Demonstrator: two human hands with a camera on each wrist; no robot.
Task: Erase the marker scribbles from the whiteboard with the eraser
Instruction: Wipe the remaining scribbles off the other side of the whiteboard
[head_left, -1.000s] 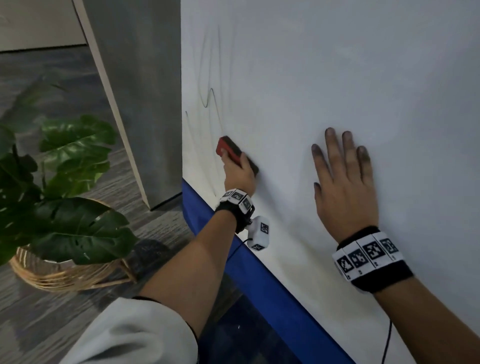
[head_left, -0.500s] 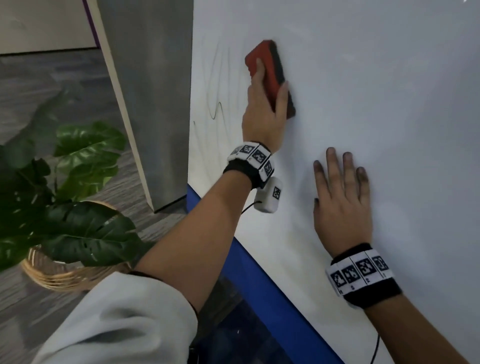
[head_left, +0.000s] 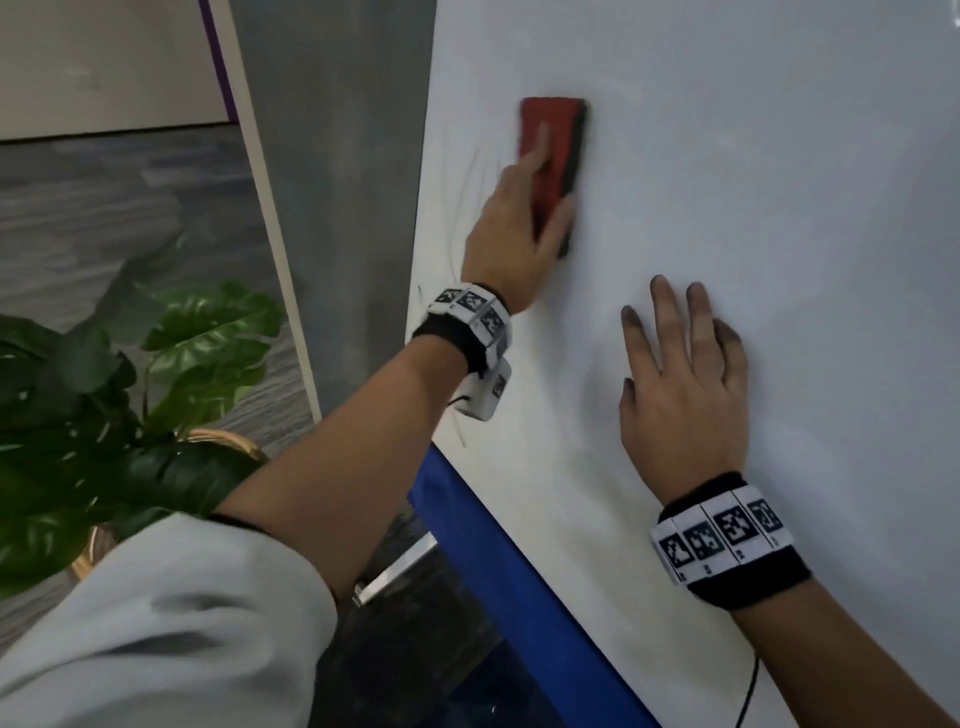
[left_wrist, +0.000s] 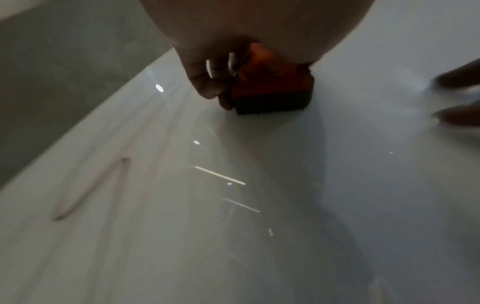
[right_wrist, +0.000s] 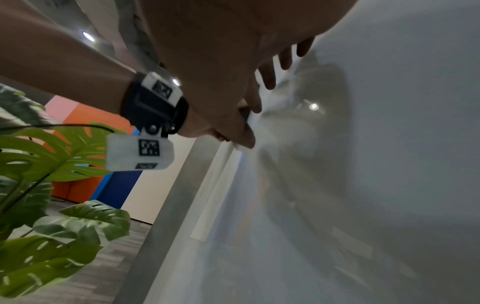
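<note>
The whiteboard (head_left: 753, 182) fills the right side of the head view. Faint grey marker scribbles (head_left: 467, 176) remain near its left edge, and one shows as a long loop (left_wrist: 91, 189) in the left wrist view. My left hand (head_left: 519, 228) grips the red eraser (head_left: 553, 150) with its dark felt pressed to the board; the eraser (left_wrist: 272, 88) stands nearly upright. My right hand (head_left: 680, 374) lies flat on the board below and to the right of the eraser, fingers (right_wrist: 270, 80) straight and tips ink-smudged.
A large-leaved potted plant (head_left: 130, 389) in a wicker basket (head_left: 228, 441) stands on the carpet to the left. A grey panel (head_left: 337, 182) adjoins the board's left edge. A blue strip (head_left: 519, 587) runs under the board.
My left hand swept the eraser from low near the board's left edge up and to the right, and turned it more upright. The right hand stayed flat in place.
</note>
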